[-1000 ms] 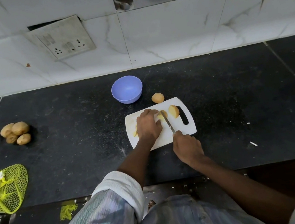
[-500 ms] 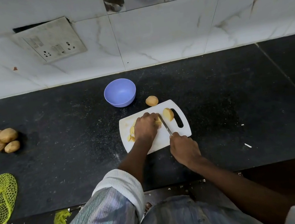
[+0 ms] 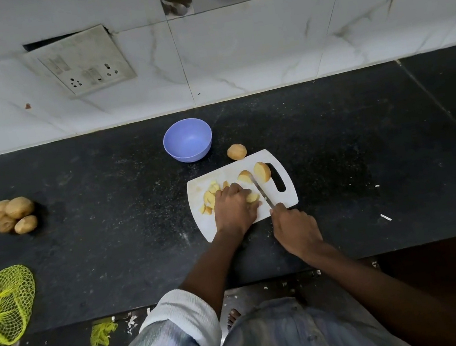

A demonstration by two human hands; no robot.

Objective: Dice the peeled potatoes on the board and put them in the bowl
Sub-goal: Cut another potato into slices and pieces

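- My left fingers [image 3: 251, 203] curled down on a potato piece [image 3: 252, 197] on the board [image 3: 282, 168].
- My right hand [image 3: 295, 229] gripped the knife [image 3: 261, 192], blade just beside that piece.
- The bowl [image 3: 187, 140] sat behind the board.

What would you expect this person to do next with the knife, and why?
Probably press the knife down for another cut. The right hand holds it with the blade beside the potato piece that the left hand pins to the cutting board. Larger chunks remain uncut, and the bowl looks empty.
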